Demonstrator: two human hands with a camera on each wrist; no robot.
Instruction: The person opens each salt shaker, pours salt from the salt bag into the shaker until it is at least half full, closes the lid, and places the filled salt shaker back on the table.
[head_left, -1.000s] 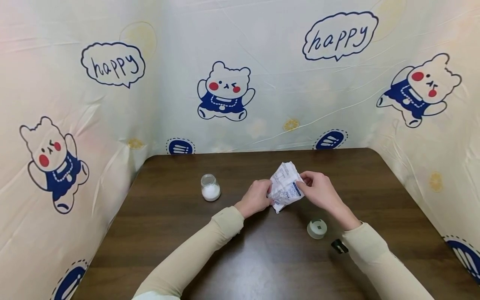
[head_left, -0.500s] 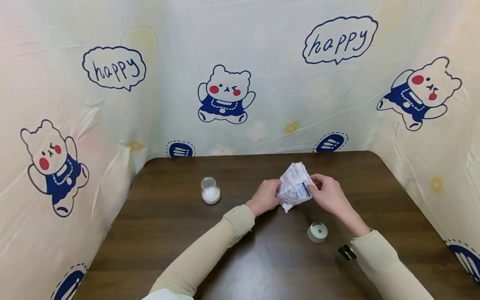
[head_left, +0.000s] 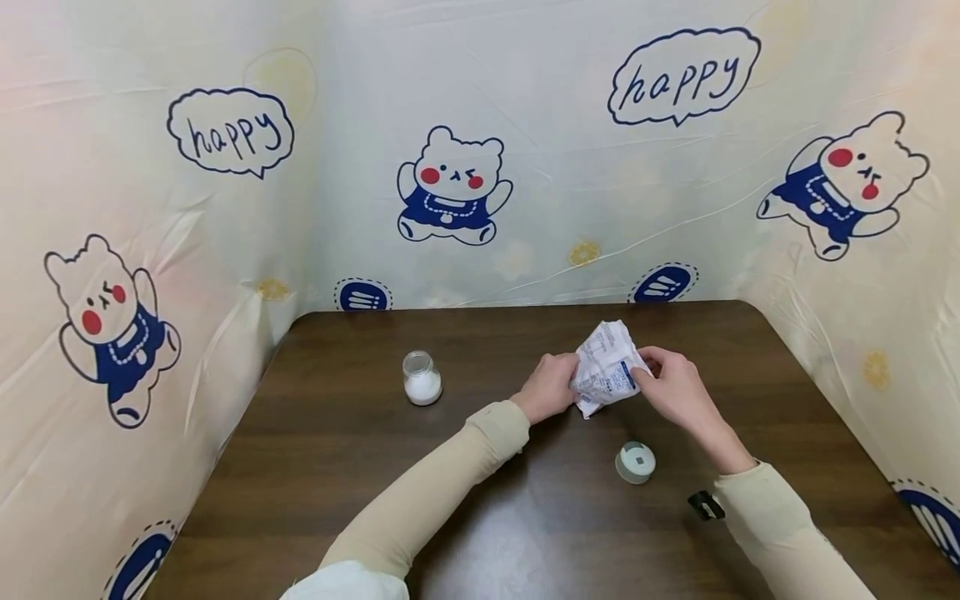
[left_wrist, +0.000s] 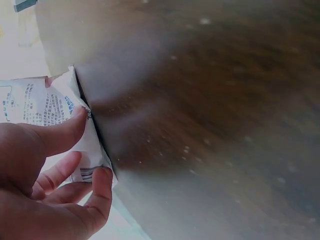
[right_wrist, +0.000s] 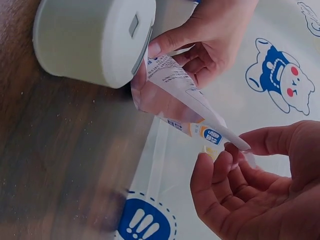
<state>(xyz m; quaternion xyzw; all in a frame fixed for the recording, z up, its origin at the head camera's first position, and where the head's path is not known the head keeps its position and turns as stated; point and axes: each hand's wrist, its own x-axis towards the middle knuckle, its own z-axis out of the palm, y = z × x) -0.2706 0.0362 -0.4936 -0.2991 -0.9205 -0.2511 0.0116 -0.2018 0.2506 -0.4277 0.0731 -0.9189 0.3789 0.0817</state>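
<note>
A crumpled white packet (head_left: 606, 367) with blue print is held above the table between both hands. My left hand (head_left: 551, 386) pinches its left edge; in the left wrist view the thumb lies on the printed side and fingers lie behind. With thumb and fingertips, my right hand (head_left: 675, 385) pinches the opposite corner, as the right wrist view shows of the hand (right_wrist: 265, 180). A round pale green lid (head_left: 635, 462) rests on the table nearer to me. Off to the left stands an uncapped glass jar (head_left: 422, 379), partly filled with white powder or grains.
The dark wooden table (head_left: 337, 467) carries scattered white specks, seen close up in the wrist views. A printed curtain (head_left: 525, 100) surrounds its back and sides. Beside my right sleeve shows a small black object (head_left: 707, 505), its kind unclear.
Both hands have shifted to the right with the packet between them. The small black object has moved along with the right sleeve. Jar and lid have stayed in place.
</note>
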